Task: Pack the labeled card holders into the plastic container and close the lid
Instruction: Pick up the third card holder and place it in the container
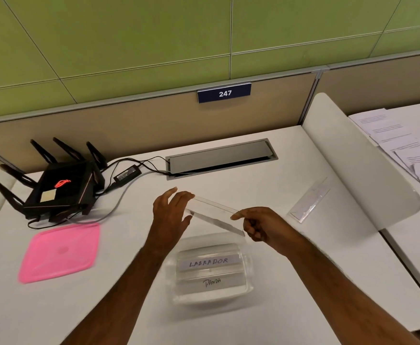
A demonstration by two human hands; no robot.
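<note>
A clear acrylic card holder [215, 214] hangs in the air just above the far rim of the clear plastic container [249, 270]. My left hand [171, 212] grips its left end and my right hand [258, 226] pinches its right end. Inside the container lie two card holders, one labeled LABRADOR [208, 262] and, nearer to me, one labeled PANDA [212, 282]. Another clear card holder [309, 204] lies flat on the desk to the right. The pink lid [59, 252] rests on the desk at the left, apart from the container.
A black router with antennas [59, 188] and its cables [126, 175] sit at the back left. A grey cable hatch [220, 158] is set in the desk behind my hands. A white divider [353, 160] and sheets of paper [403, 148] stand at the right.
</note>
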